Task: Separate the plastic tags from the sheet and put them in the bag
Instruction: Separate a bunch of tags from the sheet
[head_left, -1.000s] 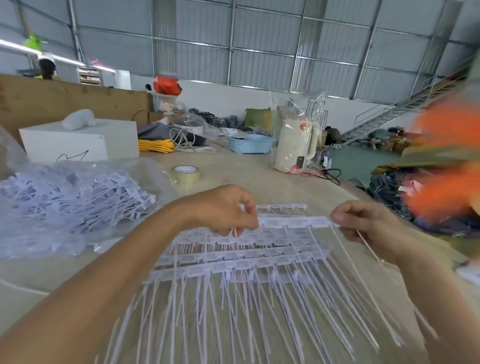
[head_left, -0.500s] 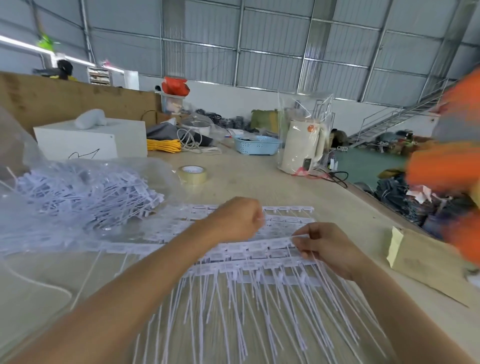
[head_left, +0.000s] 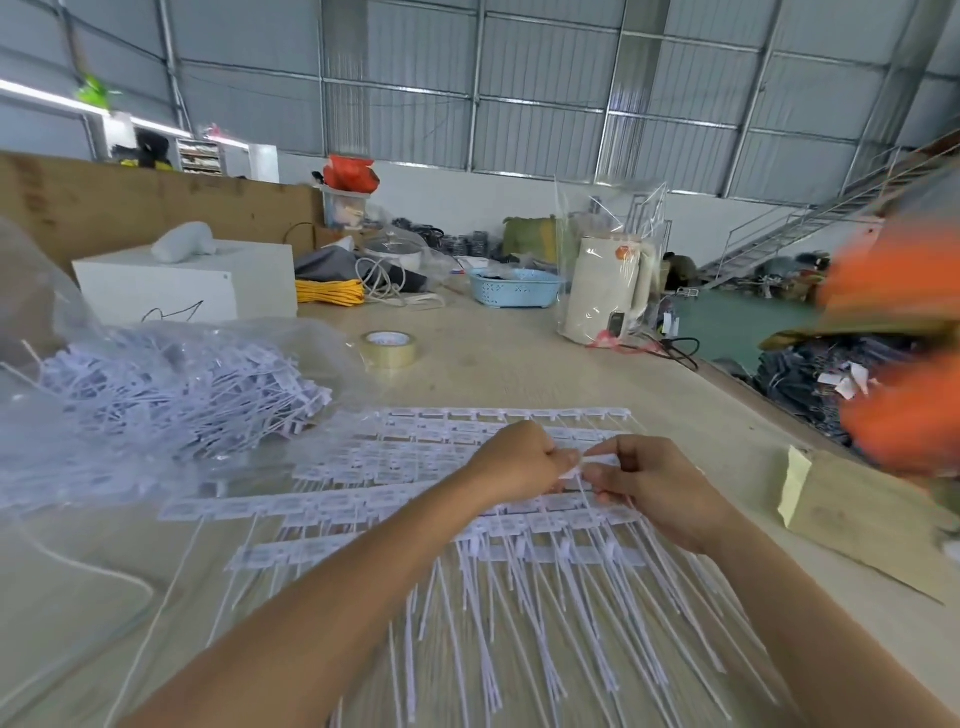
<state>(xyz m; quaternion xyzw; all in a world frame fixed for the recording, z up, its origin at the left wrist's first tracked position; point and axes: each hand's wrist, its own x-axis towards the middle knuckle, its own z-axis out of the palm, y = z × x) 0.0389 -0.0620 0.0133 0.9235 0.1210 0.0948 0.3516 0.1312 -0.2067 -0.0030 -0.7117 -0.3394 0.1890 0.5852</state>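
Fingertips of my left hand (head_left: 519, 462) and right hand (head_left: 649, 480) pinch one white plastic tag (head_left: 582, 470), clear bag (head_left: 171, 389) lying far left.

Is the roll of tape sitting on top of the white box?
No, the roll of tape lies flat on the table, right of the white box.

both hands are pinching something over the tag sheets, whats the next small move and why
Probably snap that one tag free. The left hand and right hand meet fingertip to fingertip on a single white tag above the sheet, so it looks gripped but not yet carried off. The clear bag of loose tags lies to the left, the likely drop afterwards.
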